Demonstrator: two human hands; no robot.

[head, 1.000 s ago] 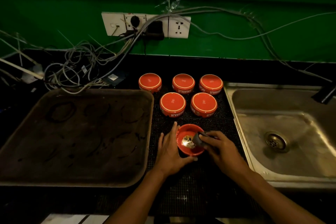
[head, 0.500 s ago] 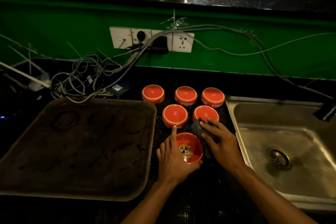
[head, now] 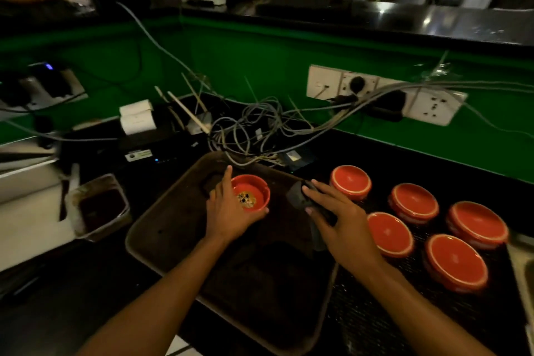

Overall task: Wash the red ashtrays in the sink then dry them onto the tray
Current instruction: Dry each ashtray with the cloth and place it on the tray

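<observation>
My left hand [head: 228,212] grips an upright red ashtray [head: 250,193] with a gold mark inside, over the far part of the dark brown tray [head: 161,235]. My right hand [head: 336,218] holds a dark cloth [head: 297,196] above the tray's right side. Several red ashtrays [head: 351,182] [head: 390,233] [head: 457,261] stand upside down on a black mesh mat [head: 375,318] to the right of the tray. Only a sliver of the sink's rim [head: 524,266] shows at the right edge.
A tangle of grey cables [head: 254,130] lies behind the tray, running to wall sockets [head: 375,92] on the green wall. A small tub of dark liquid [head: 96,206] stands left of the tray. White boxes [head: 137,117] and black devices sit at the back left.
My left hand has carried the upright ashtray left, from the mat to over the tray. My right hand with the cloth followed. The view swung left, so the sink is almost out of sight.
</observation>
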